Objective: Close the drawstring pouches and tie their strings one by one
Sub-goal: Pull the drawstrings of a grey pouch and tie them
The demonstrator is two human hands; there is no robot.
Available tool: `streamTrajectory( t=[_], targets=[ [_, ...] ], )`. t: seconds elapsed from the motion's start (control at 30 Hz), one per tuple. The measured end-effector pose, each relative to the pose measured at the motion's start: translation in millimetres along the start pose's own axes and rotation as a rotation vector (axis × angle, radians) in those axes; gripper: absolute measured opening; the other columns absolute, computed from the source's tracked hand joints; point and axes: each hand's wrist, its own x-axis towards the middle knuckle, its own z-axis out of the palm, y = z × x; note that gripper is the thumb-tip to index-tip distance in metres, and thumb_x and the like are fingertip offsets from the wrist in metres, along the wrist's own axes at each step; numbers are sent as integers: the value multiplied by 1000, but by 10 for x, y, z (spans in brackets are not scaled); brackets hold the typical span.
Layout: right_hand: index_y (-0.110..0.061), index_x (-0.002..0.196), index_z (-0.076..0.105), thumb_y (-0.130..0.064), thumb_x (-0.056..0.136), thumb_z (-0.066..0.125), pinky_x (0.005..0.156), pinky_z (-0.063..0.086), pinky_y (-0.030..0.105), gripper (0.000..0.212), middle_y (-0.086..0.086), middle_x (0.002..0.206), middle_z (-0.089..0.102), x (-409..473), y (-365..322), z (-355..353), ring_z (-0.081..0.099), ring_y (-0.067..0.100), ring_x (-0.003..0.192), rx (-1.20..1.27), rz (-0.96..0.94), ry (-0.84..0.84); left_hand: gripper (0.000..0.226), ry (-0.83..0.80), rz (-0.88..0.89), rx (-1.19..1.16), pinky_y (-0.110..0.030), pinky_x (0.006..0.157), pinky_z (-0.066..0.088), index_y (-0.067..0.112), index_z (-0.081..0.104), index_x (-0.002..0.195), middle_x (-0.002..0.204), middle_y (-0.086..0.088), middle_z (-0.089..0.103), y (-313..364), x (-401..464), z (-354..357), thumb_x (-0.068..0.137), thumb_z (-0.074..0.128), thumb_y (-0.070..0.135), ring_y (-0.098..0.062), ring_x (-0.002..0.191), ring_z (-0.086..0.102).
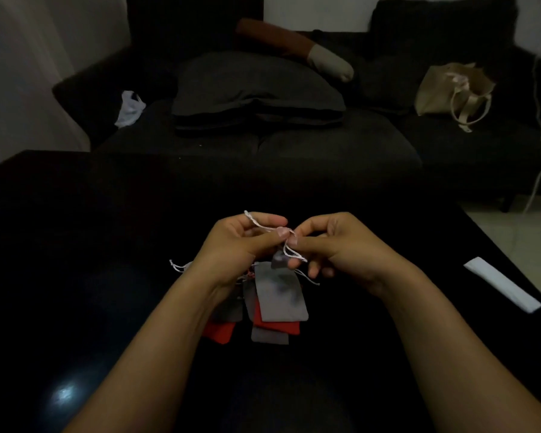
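Pouches (263, 310), grey and red, lie overlapped in a pile on the black tabletop (75, 245), under the wrists at 6 o'clock from the hands. Contents can't be seen. One small grey pouch (278, 261) hangs gathered between the hands. Left hand (241, 242) fingers pinch its white string (264, 225), which loops over the index finger; right hand (334, 245) fingers pinch the string at the knot. White paper strip (503, 284) at 3 o'clock.

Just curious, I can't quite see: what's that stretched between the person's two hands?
In the head view, a thin pale drawstring runs between the left hand and right hand, both pinching it above a small grey pouch.
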Motion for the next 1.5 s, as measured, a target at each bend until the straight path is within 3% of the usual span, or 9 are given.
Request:
streamTrajectory(
  t=[0.17, 0.4, 0.63, 0.83, 0.9, 1.03, 1.27, 1.37, 1.5],
  targets=[
    [-2, 90, 71, -23, 90, 69, 40, 33, 15, 20, 2, 54, 56, -5, -10, 45, 45, 4, 41, 20, -20, 4, 16, 102, 249, 277, -18, 67, 54, 15, 75, 89, 80, -2, 77, -13, -9, -7, 78, 79, 4, -12, 77, 74],
    [-5, 90, 74, -31, 102, 47, 41, 17, 21, 39, 3, 49, 37, 46, -14, 105, 27, 8, 38, 197, 58, -30, 17, 278, 525, 538, -11, 65, 51, 21, 77, 88, 77, 13, 73, -42, -21, 29, 79, 79, 6, 1, 73, 69],
    [-5, 110, 66, -44, 98, 52, 38, 18, 18, 43, 0, 54, 44, 76, -20, 224, 29, 7, 40, 385, 150, 47, 15, 255, 389, 300, -17, 65, 55, 16, 78, 85, 76, 2, 76, 14, -18, -51, 76, 81, 4, -8, 73, 74],
    [-16, 78, 66, -29, 98, 55, 43, 9, 18, 26, -3, 57, 39, 123, 22, 356, 24, 3, 42, 718, 109, -3, 14, 154, 348, 234, -20, 68, 55, 11, 78, 84, 76, -3, 77, 12, -24, -16, 75, 81, 1, -13, 75, 75],
    [-17, 75, 71, -24, 98, 56, 39, 12, 16, 28, -3, 57, 39, 138, 43, 377, 26, 3, 41, 768, 103, 31, 15, 122, 326, 214, -21, 69, 56, 9, 78, 88, 79, -4, 77, 7, -36, 3, 76, 79, 0, -14, 77, 75],
    [-11, 96, 71, -20, 96, 57, 35, 21, 12, 17, -3, 61, 48, 151, 40, 369, 35, 3, 45, 804, 89, 154, 12, 160, 285, 172, -23, 67, 58, 14, 77, 86, 77, -5, 77, 9, 5, -39, 81, 75, 3, -16, 73, 74],
    [-14, 73, 76, -20, 96, 57, 42, 34, 12, 29, -1, 80, 72, 126, -44, 145, 52, 5, 56, 1010, 53, 230, 12, 328, 282, 3, -16, 64, 56, 10, 73, 98, 79, -6, 76, 76, 39, -133, 91, 66, 4, -10, 71, 73],
    [-12, 77, 73, -18, 96, 56, 43, 37, 11, 27, 0, 82, 73, 92, -64, 94, 54, 3, 52, 1037, 10, 224, 12, 386, 302, -156, -17, 68, 56, 14, 73, 98, 83, -6, 76, 98, 34, -125, 91, 66, 7, -11, 76, 73],
    [-14, 84, 64, -21, 99, 53, 43, 41, 14, 20, 0, 70, 69, 84, -48, 116, 57, 7, 52, 972, -19, 258, 14, 273, 317, 26, -17, 67, 55, 15, 73, 99, 83, -7, 74, 77, 25, -119, 93, 63, 7, -7, 71, 70]
  ],
)
